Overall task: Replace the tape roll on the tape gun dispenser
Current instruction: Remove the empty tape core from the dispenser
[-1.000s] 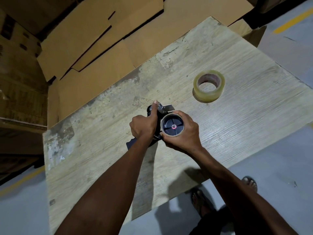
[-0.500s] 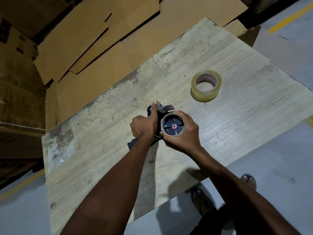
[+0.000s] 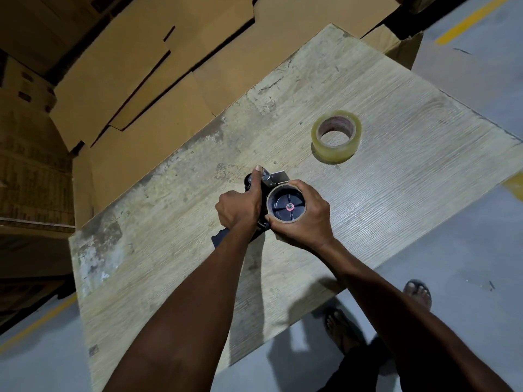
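Observation:
A black tape gun dispenser lies over the middle of the wooden table. My left hand grips its body, thumb stretched along the top toward the metal blade end. My right hand wraps around an empty brown cardboard core that sits on the gun's black spool hub. The gun's handle pokes out below my left wrist. A full roll of clear tape lies flat on the table, apart from both hands, to the upper right.
Flattened cardboard sheets lie beyond the table's far edge, with stacked boxes at the left. The grey floor shows on the right and below, with my sandalled feet by the near edge.
Both hands keep the same hold on the tape gun and the core. Only the camera has shifted slightly.

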The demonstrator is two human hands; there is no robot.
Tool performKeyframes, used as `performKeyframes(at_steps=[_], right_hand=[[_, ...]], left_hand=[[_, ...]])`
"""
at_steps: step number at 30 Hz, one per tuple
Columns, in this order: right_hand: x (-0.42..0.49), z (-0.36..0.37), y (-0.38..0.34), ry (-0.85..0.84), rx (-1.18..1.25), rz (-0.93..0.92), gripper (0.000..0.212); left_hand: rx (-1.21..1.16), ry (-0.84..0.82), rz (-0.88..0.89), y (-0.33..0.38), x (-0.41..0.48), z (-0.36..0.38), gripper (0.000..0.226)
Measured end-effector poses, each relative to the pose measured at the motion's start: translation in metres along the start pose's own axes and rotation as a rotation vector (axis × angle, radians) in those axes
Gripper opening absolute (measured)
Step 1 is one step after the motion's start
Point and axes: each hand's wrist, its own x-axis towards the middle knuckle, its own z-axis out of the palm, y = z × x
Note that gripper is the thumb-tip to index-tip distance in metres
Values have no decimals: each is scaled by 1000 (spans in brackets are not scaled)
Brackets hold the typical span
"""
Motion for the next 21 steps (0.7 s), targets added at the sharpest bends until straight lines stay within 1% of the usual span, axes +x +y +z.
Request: performKeyframes(at_steps=[3, 8, 13, 15, 19, 21], right_hand=[[1, -1, 2, -25, 15, 14, 72], [9, -14, 2, -125, 52, -10, 78], [22, -31, 5, -316, 46, -68, 80], [27, -36, 3, -377, 18, -91, 79], [47, -45, 1, -515, -131, -250, 81], [55, -46, 2, -567, -184, -293, 82]], left_hand=[[8, -10, 0, 0, 0, 1, 100], [12, -21, 2, 1, 1, 1, 103], [-4, -57, 29, 0, 0, -3, 96], [3, -65, 32, 0, 1, -3, 99], [9, -55, 32, -1, 1, -3, 100], [15, -55, 32, -2, 1, -2, 98]])
